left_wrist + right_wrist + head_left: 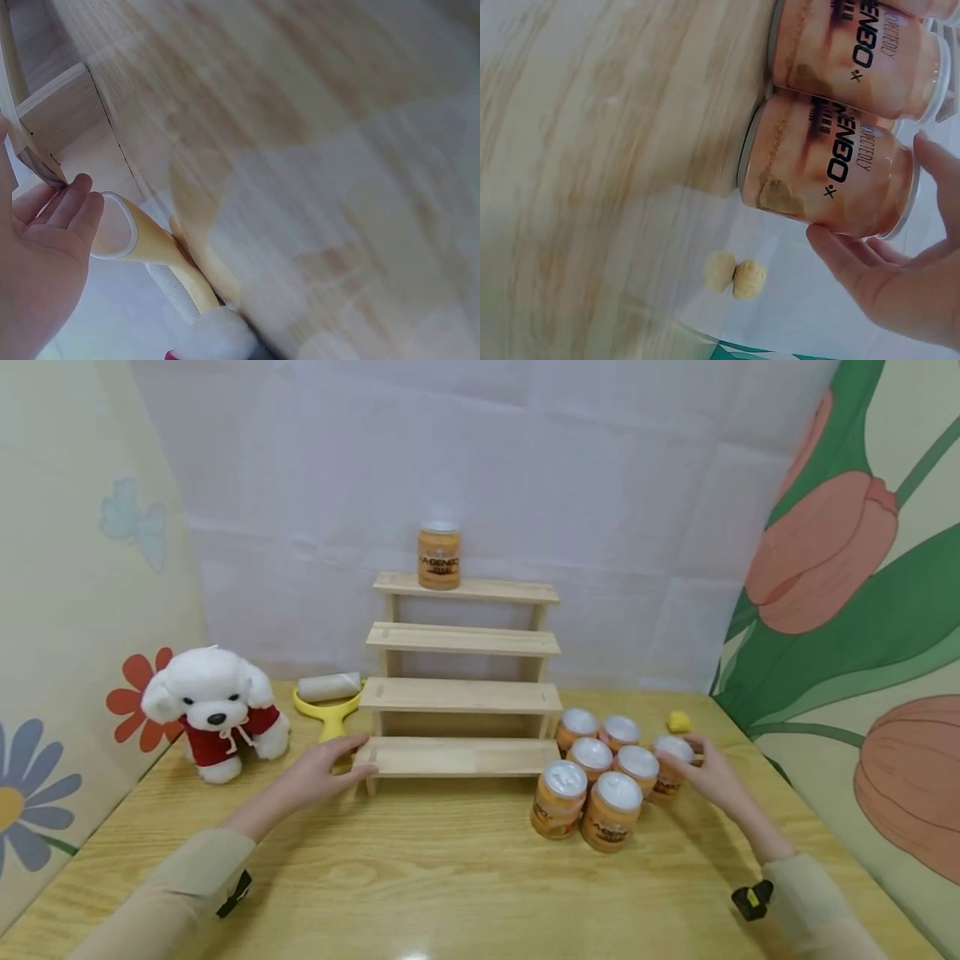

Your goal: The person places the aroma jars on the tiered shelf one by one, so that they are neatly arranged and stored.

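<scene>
My left hand point(318, 775) holds the left end of the lowest step of a four-step wooden display rack point(465, 755). In the left wrist view its fingers point(71, 206) meet the board's end. Over on the right, my right hand point(711, 778) grips an orange-labelled can point(825, 165) with a pale lid, thumb on one side and fingers on the other. That can stands on the table at the right of a cluster of several similar cans point(611, 818). Another such can point(438, 558) sits on the rack's top step, left of its middle.
A white plush dog point(217, 710) in a red top sits at the left. Behind my left hand lies a yellow-handled lint roller point(330, 687). A small yellow lump point(678, 721) rests beyond my right hand. White cloth point(630, 527) hangs behind the wooden table point(420, 877).
</scene>
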`<state>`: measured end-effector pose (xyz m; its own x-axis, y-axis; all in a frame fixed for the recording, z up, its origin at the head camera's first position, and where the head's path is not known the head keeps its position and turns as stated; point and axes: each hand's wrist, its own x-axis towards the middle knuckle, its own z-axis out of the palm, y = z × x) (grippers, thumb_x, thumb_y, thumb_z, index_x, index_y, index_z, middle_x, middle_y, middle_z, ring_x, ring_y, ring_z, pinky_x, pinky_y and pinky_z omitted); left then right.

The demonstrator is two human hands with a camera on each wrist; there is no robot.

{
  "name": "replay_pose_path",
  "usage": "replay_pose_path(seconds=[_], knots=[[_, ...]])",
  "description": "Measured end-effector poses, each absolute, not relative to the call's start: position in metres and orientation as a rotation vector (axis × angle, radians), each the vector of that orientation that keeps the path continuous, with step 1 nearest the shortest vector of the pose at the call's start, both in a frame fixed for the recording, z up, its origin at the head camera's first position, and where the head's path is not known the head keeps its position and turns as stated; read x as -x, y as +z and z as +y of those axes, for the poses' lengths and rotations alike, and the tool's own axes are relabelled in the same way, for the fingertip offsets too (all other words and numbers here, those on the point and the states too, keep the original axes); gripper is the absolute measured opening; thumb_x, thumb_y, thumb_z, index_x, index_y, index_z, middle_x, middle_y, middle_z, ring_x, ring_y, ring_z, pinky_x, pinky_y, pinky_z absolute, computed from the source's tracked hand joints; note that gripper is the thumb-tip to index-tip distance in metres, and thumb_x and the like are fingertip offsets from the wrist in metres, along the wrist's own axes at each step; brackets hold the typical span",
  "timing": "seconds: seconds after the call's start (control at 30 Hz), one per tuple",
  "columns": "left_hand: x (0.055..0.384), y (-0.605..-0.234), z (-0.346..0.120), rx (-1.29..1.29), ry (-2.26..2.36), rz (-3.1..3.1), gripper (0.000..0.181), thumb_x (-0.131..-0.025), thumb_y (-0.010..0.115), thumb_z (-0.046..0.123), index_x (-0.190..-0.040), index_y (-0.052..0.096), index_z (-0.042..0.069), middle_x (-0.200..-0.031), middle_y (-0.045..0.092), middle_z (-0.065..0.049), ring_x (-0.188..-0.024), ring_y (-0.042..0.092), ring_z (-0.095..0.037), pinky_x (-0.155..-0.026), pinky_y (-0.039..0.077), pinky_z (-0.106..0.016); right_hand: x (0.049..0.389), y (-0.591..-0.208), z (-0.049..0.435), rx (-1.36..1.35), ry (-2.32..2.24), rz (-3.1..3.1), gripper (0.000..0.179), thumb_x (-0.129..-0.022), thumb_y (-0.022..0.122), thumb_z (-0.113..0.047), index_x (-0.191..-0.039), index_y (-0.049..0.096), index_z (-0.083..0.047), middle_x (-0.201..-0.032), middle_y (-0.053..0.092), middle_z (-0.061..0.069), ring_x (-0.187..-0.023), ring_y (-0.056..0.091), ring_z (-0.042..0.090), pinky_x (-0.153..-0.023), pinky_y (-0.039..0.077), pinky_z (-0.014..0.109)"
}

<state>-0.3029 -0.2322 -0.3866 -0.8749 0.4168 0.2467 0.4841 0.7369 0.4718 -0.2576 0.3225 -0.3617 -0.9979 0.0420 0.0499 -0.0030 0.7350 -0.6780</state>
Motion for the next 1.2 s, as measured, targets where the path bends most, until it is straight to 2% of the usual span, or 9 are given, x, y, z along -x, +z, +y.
replay_pose_path(seconds=[0.2,0.33,0.67,0.93,1.2], knots=[[0.304,-0.386,-0.232,0.733,-0.802,-2.815,0.068,-0.091,0.059,0.042,-0.135,0.045,-0.007,-0.134,0.049,-0.027,-0.123,0.046,-0.043,-0.1,0.04,-0.056,0.259,-0.366,0.325,-0.077,1.081,-2.805,0.067,-0.093,0.056,-0.038,-0.136,0.036,0.009,-0.132,0.043,0.033,-0.114,0.05,0.048,-0.082,0.053,0.046],[0.303,-0.387,-0.231,0.728,-0.8,-2.814,0.067,-0.091,0.059,0.042,-0.135,0.046,-0.007,-0.134,0.05,-0.027,-0.123,0.046,-0.043,-0.099,0.04,-0.056,0.261,-0.368,0.328,-0.136,1.086,-2.812,0.06,-0.093,0.058,-0.032,-0.135,0.039,0.007,-0.126,0.048,0.031,-0.112,0.052,0.048,-0.078,0.055,0.043],[0.303,-0.387,-0.232,0.735,-0.829,-2.81,0.067,-0.091,0.059,0.042,-0.135,0.045,-0.007,-0.134,0.049,-0.027,-0.122,0.047,-0.043,-0.099,0.041,-0.056,0.259,-0.369,0.323,0.044,1.243,-2.805,0.075,-0.09,0.06,-0.04,-0.14,0.03,0.007,-0.136,0.038,0.031,-0.12,0.046,0.046,-0.083,0.053,0.04],[0.303,-0.387,-0.236,0.739,-0.805,-2.796,0.065,-0.09,0.061,0.04,-0.134,0.047,-0.007,-0.133,0.05,-0.027,-0.121,0.049,-0.043,-0.098,0.042,-0.055,0.262,-0.368,0.324,-0.023,1.211,-2.761,0.064,-0.091,0.061,-0.036,-0.133,0.041,0.007,-0.132,0.045,0.031,-0.119,0.048,0.046,-0.088,0.052,0.045],[0.302,-0.387,-0.233,0.758,-0.804,-2.782,0.063,-0.091,0.061,0.037,-0.133,0.047,-0.008,-0.132,0.051,-0.027,-0.12,0.05,-0.042,-0.098,0.043,-0.054,0.256,-0.363,0.338,-0.024,1.262,-2.769,0.066,-0.091,0.061,-0.034,-0.137,0.038,0.007,-0.132,0.046,0.031,-0.118,0.05,0.044,-0.077,0.056,0.035]])
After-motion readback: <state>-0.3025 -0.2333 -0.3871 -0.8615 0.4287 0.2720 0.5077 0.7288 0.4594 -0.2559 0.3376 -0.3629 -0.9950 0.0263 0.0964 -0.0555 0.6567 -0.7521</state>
